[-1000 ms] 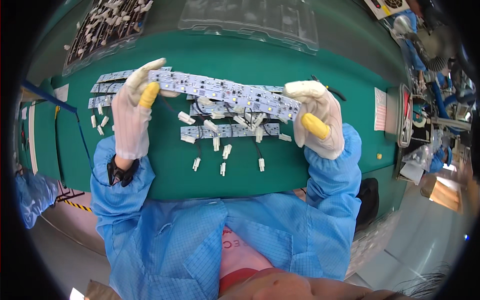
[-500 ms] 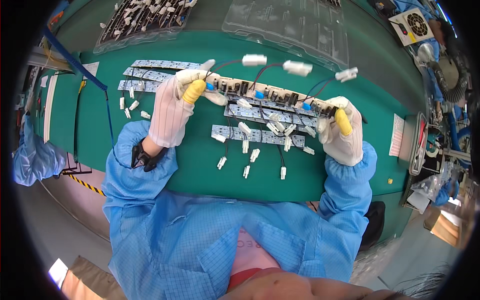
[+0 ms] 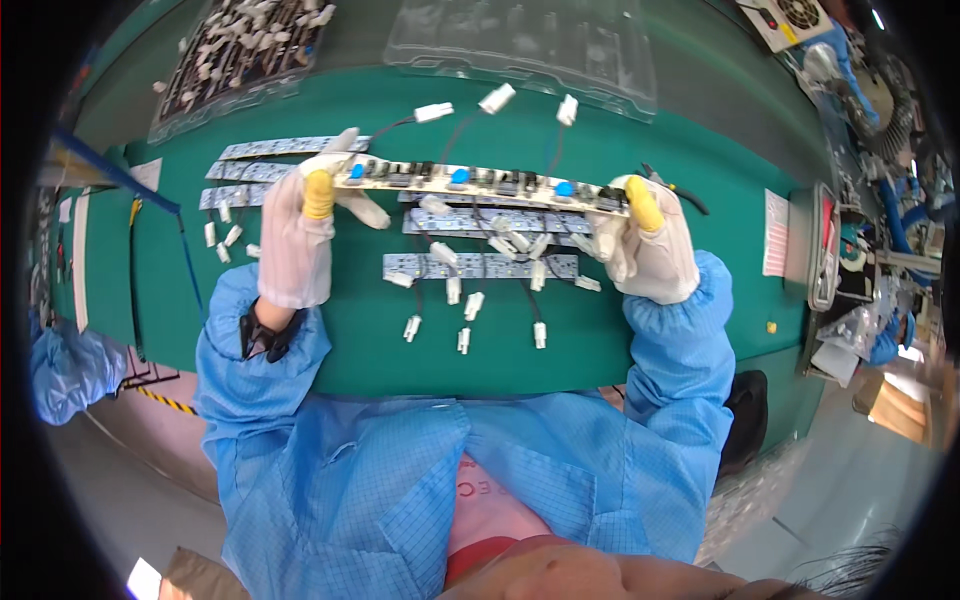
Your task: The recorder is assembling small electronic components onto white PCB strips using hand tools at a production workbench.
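Between my gloved hands a long, narrow circuit board [image 3: 482,184] is held up by its two ends, component side showing blue discs and black parts. My left hand [image 3: 312,215] grips its left end, a yellow cot on the thumb. The right end is pinched in my right hand [image 3: 650,240], also with a yellow cot. Wires with white connectors [image 3: 497,98] stick out beyond the board's far edge. Beneath and nearer to me lie LED strip boards [image 3: 480,266] with white plugs on dark wires. Another group of LED strips [image 3: 255,172] lies beside my left hand.
At the far left a clear tray [image 3: 235,70] holds many wired boards. A second clear plastic tray [image 3: 520,50] lies at the far middle. Pliers [image 3: 688,196] rest beyond my right hand, near a printed sheet [image 3: 775,232] and a metal box [image 3: 824,245]. A blue coiled cord [image 3: 120,172] crosses the left.
The view has shifted, so the bench things appear further left and higher. The held board has turned its component side more toward me, and its connectors now spread out beyond it.
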Demonstrator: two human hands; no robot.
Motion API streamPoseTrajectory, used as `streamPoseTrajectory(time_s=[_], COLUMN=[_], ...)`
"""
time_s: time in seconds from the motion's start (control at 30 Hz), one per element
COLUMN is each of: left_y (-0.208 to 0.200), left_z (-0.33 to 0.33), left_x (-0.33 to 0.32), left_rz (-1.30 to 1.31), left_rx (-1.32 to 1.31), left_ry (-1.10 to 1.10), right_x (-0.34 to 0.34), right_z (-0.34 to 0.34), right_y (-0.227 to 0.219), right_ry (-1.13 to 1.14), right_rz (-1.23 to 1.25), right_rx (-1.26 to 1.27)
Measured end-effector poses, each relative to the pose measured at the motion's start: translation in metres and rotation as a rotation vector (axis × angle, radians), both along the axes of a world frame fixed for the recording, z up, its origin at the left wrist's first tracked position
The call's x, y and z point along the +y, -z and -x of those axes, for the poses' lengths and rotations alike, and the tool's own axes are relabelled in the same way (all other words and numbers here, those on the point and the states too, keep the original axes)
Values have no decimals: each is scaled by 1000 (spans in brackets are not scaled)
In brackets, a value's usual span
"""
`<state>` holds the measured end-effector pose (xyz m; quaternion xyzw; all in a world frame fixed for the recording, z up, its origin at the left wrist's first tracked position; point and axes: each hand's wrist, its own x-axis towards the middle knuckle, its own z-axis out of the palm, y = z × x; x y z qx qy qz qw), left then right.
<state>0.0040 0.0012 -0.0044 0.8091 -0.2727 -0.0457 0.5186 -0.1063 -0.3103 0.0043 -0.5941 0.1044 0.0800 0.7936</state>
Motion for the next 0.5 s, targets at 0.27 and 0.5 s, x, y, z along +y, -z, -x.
streamPoseTrajectory(time_s=[0.27,0.5], left_y=[4,-18], left_z=[12,-94], left_x=[-13,105], left_rz=[688,-58], left_rx=[417,-86], left_ry=[135,-234], right_x=[9,-3], right_z=[4,-6], right_y=[-3,-10], right_ry=[-8,74], right_rz=[-24,590], right_rx=[-215,-185])
